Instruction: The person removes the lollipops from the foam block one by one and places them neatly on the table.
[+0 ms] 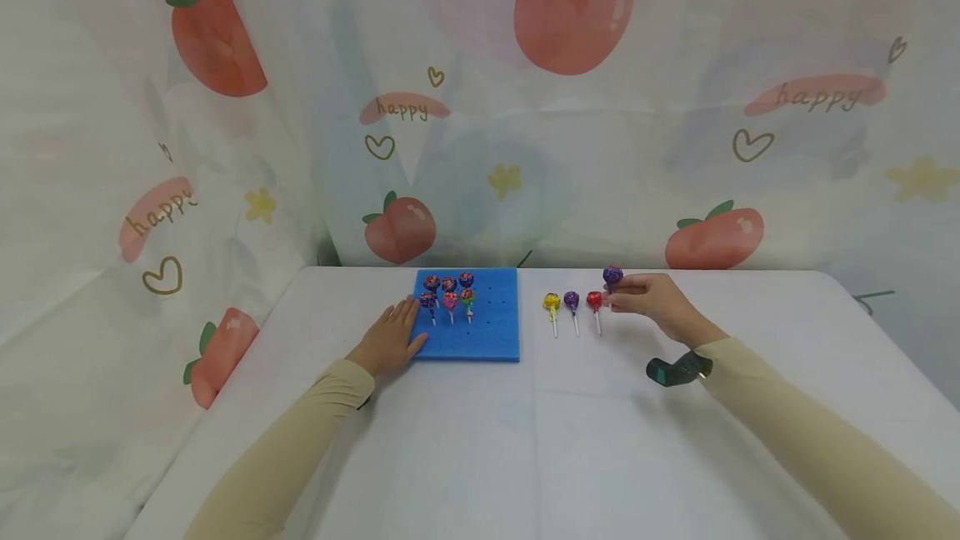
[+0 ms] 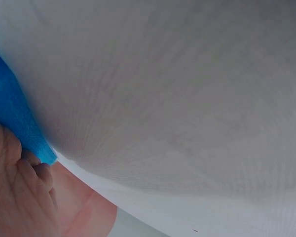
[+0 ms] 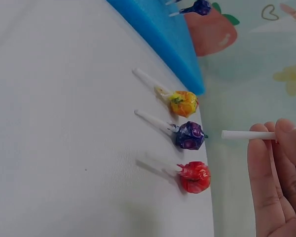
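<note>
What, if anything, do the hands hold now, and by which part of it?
The right hand pinches a purple lollipop by the upper part of its white stick; the left hand only touches the blue board.

Three lollipops on table, right of board.

- Cannot see all of the left hand in the left wrist view, cut off at the left and bottom edges; likewise only part of the flat blue foam board beside it.
- Cannot read wrapper print on the six round-headed, mixed-colour lollipops right of that hand; can hardly see back-row sticks.
- Cannot see most of the round purple-wrapped lollipop's head in the right hand past the right wrist view's edge.
- Cannot identify a small dark object under the left hand's beige sleeve.
</note>
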The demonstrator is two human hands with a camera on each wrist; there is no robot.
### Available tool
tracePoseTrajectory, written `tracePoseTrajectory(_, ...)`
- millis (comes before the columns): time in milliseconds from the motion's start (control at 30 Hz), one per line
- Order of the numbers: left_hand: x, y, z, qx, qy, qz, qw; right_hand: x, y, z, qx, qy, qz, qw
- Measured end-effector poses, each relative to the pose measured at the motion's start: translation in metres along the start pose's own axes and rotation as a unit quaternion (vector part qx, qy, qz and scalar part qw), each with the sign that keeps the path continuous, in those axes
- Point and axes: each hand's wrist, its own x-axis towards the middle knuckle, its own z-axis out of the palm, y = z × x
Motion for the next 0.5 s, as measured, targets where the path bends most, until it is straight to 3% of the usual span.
tracePoseTrajectory(500,-0.005,0.003,-0.006,-0.004,0.016,0.007,0.9998,-0.005,0.014,-0.014,-0.021,0.031,0.025,0.999)
